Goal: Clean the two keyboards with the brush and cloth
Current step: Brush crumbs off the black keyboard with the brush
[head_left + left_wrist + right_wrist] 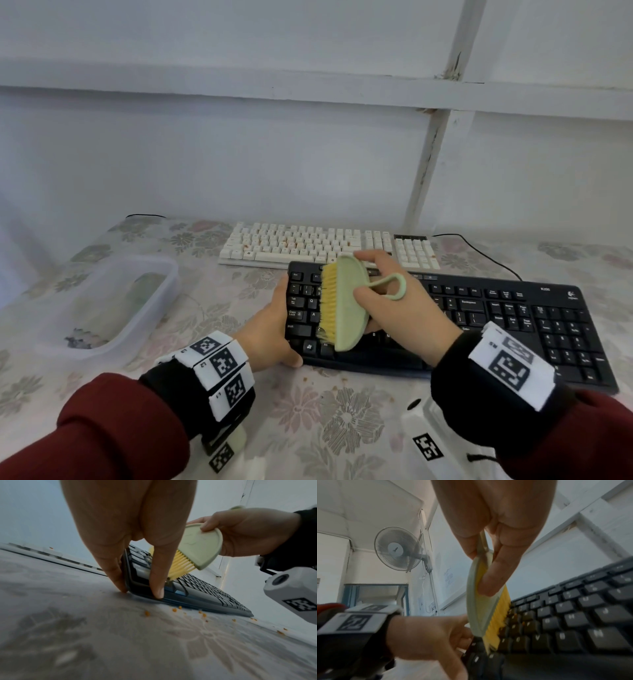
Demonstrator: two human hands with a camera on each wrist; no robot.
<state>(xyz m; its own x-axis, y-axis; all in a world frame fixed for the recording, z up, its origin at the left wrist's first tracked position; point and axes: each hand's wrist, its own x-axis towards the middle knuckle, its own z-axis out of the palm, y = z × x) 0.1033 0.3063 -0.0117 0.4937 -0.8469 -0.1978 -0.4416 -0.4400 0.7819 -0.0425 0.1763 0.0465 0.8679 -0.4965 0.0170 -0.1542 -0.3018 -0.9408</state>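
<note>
A black keyboard [479,318] lies near me on the flowered tablecloth, with a white keyboard [308,243] just behind it. My right hand [394,301] grips a pale green brush [346,305] with yellow bristles [498,622]; the bristles touch the keys at the black keyboard's [573,622] left end. My left hand [274,329] holds that keyboard's left edge, thumb on its front corner and fingers [111,566] down its side. In the left wrist view the brush [197,547] stands tilted over the keys of the black keyboard [197,595]. No cloth is in view.
A clear plastic tub [109,305] sits on the table at the left. Orange crumbs [175,609] lie on the tablecloth [325,418] in front of the black keyboard. A black cable [479,250] runs at the back right. A wall fan [399,549] hangs high up.
</note>
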